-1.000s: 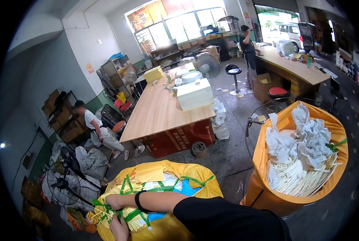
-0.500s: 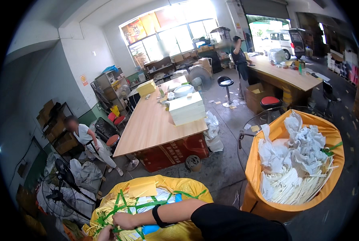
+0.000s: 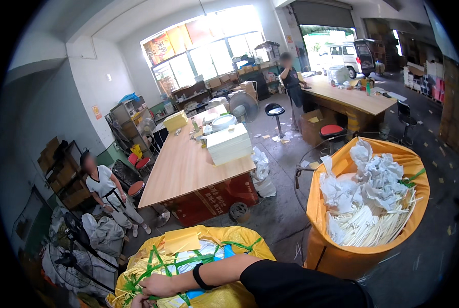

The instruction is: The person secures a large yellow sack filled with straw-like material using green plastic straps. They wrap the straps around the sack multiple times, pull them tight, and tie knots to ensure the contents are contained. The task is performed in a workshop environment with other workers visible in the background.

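A bulging yellow sack (image 3: pixel 245 237) lies in front of me, criss-crossed with green plastic straps (image 3: pixel 160 259). Its opening shows pale paper strips, white and blue material, and a flat yellow sheet (image 3: pixel 182 240) on top. My right hand (image 3: pixel 157 285), below a black wristband, reaches across from the right with its fingers closed on the green strap at the sack's near left side. Just below it, touching the same tangle of strap and strips, is my left hand (image 3: pixel 140 302). The picture's lower edge cuts most of it off, and its fingers look bent together around something hidden.
An orange sack (image 3: pixel 319 246) of paper strips and crumpled white sheets stands at right. Beyond is a wooden table (image 3: pixel 183 164) with paper stacks (image 3: pixel 229 145). A floor fan (image 3: pixel 72 259) stands at left near a person (image 3: pixel 108 190); another person (image 3: pixel 292 84) stands by the far table (image 3: pixel 342 92).
The view has turned slightly right, shifting the room leftward. My hands stay at the strap tangle, the right one slightly lower left. The person at left now stands more upright.
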`<state>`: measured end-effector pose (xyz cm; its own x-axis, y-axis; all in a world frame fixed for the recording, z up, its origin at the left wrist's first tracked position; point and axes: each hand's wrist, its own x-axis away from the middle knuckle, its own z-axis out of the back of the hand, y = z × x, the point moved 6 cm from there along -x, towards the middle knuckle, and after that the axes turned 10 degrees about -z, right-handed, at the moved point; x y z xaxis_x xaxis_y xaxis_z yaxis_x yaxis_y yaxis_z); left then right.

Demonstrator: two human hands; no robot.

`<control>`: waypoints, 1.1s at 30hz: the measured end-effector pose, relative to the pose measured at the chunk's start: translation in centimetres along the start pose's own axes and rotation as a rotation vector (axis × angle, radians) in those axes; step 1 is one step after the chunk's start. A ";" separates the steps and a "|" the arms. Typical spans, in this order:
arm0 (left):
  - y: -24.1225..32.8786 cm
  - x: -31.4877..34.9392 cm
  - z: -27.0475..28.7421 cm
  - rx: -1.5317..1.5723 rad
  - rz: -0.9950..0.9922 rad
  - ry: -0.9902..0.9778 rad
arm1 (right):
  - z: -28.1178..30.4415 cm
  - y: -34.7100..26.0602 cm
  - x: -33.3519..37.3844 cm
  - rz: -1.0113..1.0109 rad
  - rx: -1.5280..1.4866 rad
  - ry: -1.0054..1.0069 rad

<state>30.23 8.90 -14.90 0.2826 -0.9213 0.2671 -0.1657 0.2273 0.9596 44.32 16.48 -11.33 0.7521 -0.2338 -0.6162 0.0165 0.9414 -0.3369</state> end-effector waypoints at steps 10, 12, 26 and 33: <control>-0.7 0.1 -1.6 0.058 -0.065 -0.111 | 2.4 -0.9 -1.1 -0.094 0.018 -0.181; -0.1 0.2 -2.1 0.046 -0.082 -0.109 | 2.8 -0.3 -1.2 -0.129 0.075 -0.155; -1.0 0.3 -3.3 -0.038 -0.155 -0.042 | 9.0 4.7 3.0 -0.352 -0.226 -0.342; -1.8 1.2 -1.0 -0.076 -0.201 0.015 | 9.2 4.0 4.4 -0.374 -0.181 -0.378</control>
<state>31.80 7.68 -16.25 0.3172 -0.9457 0.0705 -0.0331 0.0633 0.9974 53.73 21.42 -8.87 0.9009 -0.4092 -0.1445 0.2396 0.7466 -0.6206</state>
